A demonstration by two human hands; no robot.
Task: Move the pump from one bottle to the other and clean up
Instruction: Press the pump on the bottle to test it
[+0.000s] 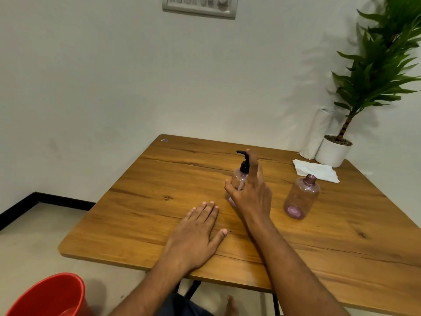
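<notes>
The right hand [249, 192] reached with fingers spread, not yet gripping the pump [243, 161] bottle [238, 179], the open bottle [300, 197] waited nearby, the left hand [197, 231] lay flat and empty, steadying

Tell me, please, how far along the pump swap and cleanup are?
Nothing looks done: the pump sits on the first bottle. The right hand reaches around that bottle; the left hand rests flat on the table. Left: moving the pump to the open bottle, then cleanup with the napkins.
</notes>
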